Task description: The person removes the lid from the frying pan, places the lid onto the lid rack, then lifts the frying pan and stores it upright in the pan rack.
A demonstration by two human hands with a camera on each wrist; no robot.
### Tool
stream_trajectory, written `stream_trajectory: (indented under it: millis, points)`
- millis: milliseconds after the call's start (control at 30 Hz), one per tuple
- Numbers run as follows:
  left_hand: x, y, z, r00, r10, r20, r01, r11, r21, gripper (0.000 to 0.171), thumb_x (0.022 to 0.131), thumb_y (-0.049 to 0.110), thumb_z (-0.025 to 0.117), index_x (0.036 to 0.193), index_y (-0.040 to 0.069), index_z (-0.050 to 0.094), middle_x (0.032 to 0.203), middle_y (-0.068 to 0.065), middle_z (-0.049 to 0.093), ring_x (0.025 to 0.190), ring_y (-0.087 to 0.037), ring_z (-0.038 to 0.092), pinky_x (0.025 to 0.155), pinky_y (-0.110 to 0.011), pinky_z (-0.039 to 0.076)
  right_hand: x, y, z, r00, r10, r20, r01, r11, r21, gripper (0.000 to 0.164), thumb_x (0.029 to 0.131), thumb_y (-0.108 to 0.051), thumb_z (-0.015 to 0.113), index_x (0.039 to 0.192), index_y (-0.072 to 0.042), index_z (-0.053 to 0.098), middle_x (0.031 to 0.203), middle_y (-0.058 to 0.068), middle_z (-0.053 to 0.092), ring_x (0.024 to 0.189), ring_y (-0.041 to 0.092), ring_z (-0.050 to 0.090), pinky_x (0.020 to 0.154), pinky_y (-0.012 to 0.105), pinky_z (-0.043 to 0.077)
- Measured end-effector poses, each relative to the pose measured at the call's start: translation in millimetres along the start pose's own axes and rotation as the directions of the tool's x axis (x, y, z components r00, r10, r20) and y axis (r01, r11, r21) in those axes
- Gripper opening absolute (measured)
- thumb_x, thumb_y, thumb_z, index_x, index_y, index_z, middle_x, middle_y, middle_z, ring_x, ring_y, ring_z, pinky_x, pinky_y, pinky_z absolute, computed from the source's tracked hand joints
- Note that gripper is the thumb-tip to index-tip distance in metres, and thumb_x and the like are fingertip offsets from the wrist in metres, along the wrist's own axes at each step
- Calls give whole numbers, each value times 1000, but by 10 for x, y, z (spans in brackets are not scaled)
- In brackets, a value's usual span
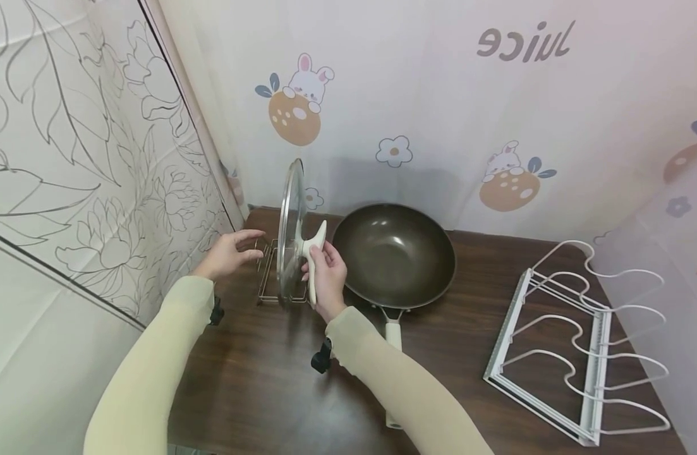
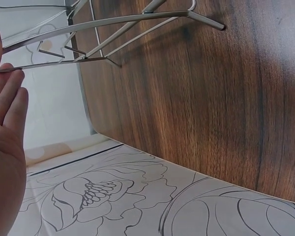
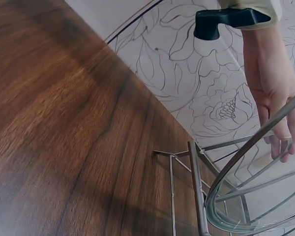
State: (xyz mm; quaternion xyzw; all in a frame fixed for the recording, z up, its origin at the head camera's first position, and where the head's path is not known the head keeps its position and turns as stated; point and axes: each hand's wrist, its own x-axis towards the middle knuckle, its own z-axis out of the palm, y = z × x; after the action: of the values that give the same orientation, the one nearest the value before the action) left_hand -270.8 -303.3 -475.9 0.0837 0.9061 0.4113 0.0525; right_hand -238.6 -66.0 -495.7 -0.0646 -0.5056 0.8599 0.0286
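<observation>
Head view: a person works at a dark wood-grain counter (image 1: 240,385), where a small metal wire rack (image 1: 266,301) serves as the landmark. A glass lid (image 1: 291,240) stands on edge at the wire rack, its lower rim down by the rods. On the right side of the wire rack, the right hand (image 1: 329,278) grips the cream lid handle (image 1: 312,284) with thumb and fingers. At the left end of the wire rack is the left hand (image 1: 227,254), thumb and fingers parted, with no visible grasp. A dark wok (image 1: 393,256) sits just right of the wire rack, and well to the right, past the wok, is a white rack (image 1: 507,328) with looping wires.

Left wrist view: the left hand's fingers are extended beside the wire rack's end, fingertips at or very near a rod; firm contact cannot be told. A floral wall covering (image 2: 98,196) shows past the counter's edge.

Right wrist view: the lid's curved rim dips to the wire rack's rods, with the left hand beyond; the right hand is out of sight here.

As a judgement, the work looks well along: the lid is upright and lined up with the wire rack. Whether its weight rests there is unclear. Steadying it and freeing the lid handle appear not yet done.
</observation>
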Motion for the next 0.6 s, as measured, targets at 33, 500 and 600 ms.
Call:
stream_trajectory:
  millis: [33, 500, 600]
  points:
    - [8, 4, 3, 1000, 3, 1, -3, 1000, 0, 56, 95, 12, 73, 147, 5, 54, 154, -19, 53, 142, -42, 51, 115, -53, 46, 3, 2, 6, 1000, -1, -7, 1, 1000, -1, 41, 99, -13, 65, 136, 4, 57, 91, 1, 65, 57, 9, 61, 44, 18, 50]
    - [66, 3, -30, 999, -50, 13, 51, 999, -16, 56, 99, 16, 69, 151, 9, 51, 158, -18, 48, 144, -42, 49, 118, -54, 43, 49, -74, -38, 997, 49, 62, -35, 975, -221, 42, 100, -23, 69, 134, -1, 59, 113, 17, 72, 74, 19, 73, 62, 32, 63]
    - [72, 3, -46, 998, -63, 10, 63, 998, 2, 55, 99, 18, 69, 151, 10, 51, 157, -19, 50, 143, -42, 50, 117, -55, 43, 48, -109, -25, 994, 77, 71, -58, 970, -237, 44, 99, -25, 70, 134, -1, 60, 116, 19, 73, 77, 19, 75, 68, 39, 65]
